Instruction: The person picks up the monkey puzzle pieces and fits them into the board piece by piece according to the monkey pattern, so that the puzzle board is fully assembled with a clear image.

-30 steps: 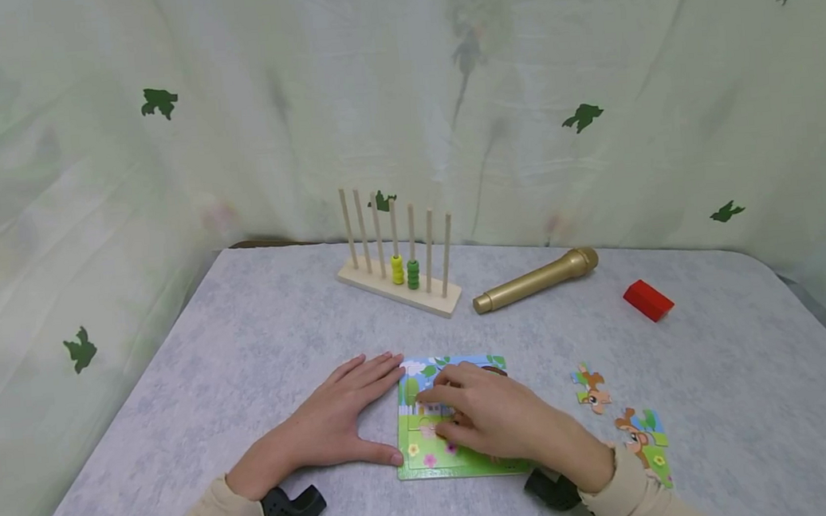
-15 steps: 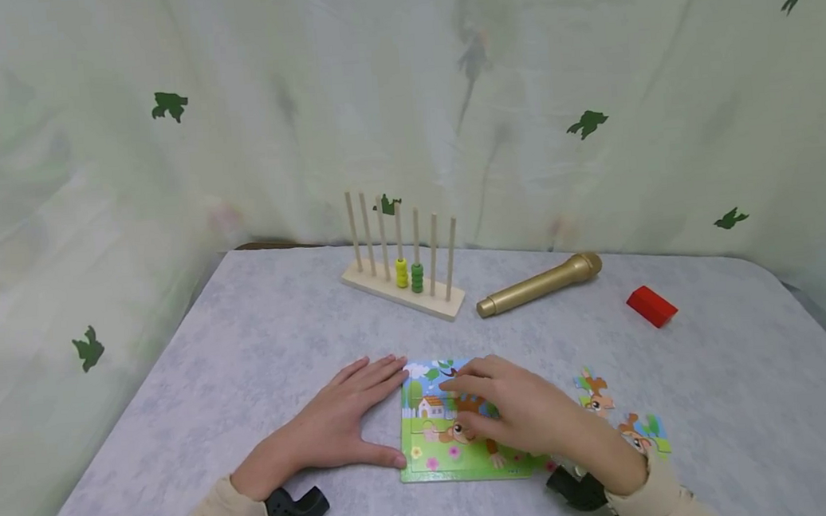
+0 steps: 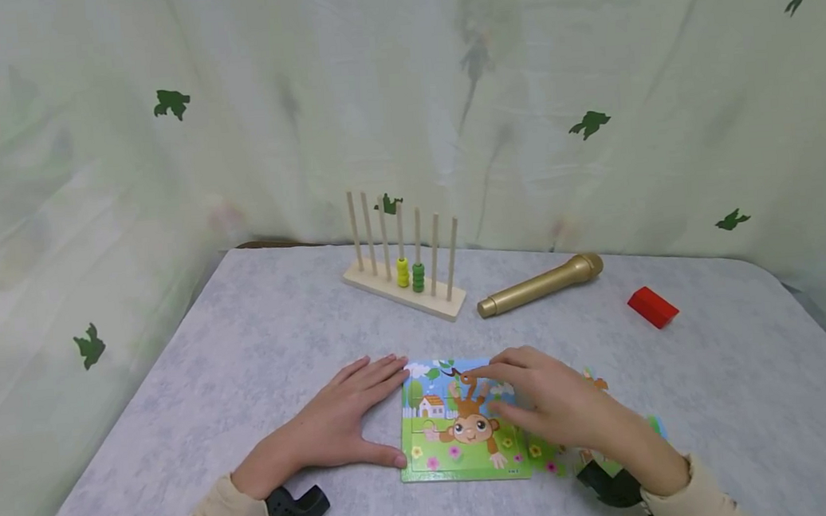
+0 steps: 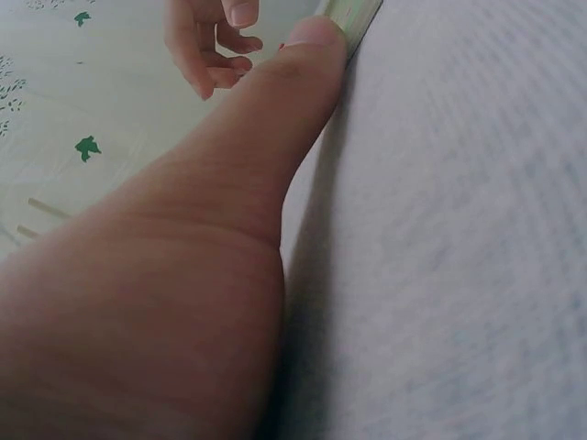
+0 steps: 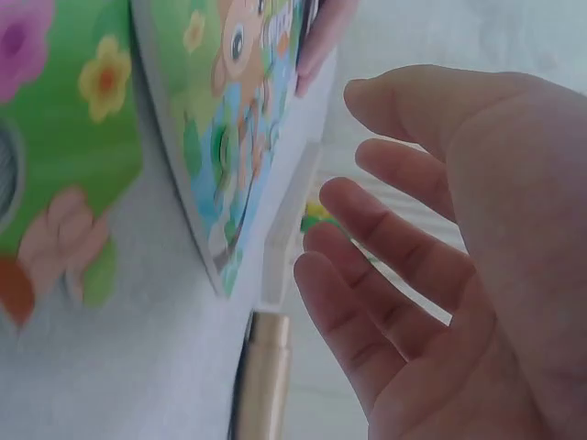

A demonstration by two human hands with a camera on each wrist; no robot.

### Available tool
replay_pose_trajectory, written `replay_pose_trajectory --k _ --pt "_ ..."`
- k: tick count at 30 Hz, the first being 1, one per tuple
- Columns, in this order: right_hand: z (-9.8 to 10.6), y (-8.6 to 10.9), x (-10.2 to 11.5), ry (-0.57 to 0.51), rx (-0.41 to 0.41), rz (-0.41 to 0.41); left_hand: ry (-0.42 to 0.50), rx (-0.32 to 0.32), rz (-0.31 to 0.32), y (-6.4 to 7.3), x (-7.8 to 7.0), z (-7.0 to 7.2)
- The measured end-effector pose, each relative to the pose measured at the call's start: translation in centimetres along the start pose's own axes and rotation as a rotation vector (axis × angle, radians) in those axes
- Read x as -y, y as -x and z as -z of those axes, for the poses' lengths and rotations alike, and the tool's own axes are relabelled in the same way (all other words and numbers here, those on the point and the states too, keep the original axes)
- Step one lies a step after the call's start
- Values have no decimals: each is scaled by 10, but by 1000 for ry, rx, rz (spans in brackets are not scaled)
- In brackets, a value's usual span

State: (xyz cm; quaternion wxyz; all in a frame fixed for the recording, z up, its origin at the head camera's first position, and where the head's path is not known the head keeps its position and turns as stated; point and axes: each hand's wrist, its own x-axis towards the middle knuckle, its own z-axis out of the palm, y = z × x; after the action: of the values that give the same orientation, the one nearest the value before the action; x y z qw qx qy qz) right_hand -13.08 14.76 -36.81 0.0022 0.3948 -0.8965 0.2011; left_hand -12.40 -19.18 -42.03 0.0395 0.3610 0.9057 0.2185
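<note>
A square jigsaw puzzle (image 3: 463, 462) with a monkey hanging from a branch, a house and flowers lies on the table. My left hand (image 3: 341, 419) rests spread out at its left edge, with thumb and fingertips right at the rim; in the left wrist view the thumb (image 4: 307, 64) reaches the board's edge. Over the puzzle's right side hovers my right hand (image 3: 559, 400), fingers loosely bent and holding nothing. In the right wrist view, space shows between the right hand (image 5: 413, 247) and the puzzle (image 5: 206, 137). A loose green flowered piece (image 3: 544, 455) lies beside the board's right edge.
More loose puzzle pieces (image 3: 594, 380) lie at the right, partly hidden by the right hand and forearm. Farther back stand a wooden peg rack (image 3: 404, 292) with yellow and green beads, a gold microphone (image 3: 537, 285) and a red block (image 3: 652, 307). A patterned curtain hangs behind the table.
My right hand has moved right across the puzzle, uncovering the monkey picture and now covering more of the loose pieces. My left hand has stayed at the board's left edge.
</note>
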Motion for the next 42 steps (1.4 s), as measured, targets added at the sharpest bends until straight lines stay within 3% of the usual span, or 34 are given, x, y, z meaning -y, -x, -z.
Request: replay_pose_trajectory --k 9,26,34,42 --pt "12 16 -9 25 30 -97 1 4 8 1 -1 0" --pt "25 37 -34 6 19 -133 -1 11 19 0 0 -1" --pt "35 44 -45 -14 92 -172 -15 11 17 0 0 1" --pt "43 49 -56 -49 150 -267 -7 22 35 -1 0 0"
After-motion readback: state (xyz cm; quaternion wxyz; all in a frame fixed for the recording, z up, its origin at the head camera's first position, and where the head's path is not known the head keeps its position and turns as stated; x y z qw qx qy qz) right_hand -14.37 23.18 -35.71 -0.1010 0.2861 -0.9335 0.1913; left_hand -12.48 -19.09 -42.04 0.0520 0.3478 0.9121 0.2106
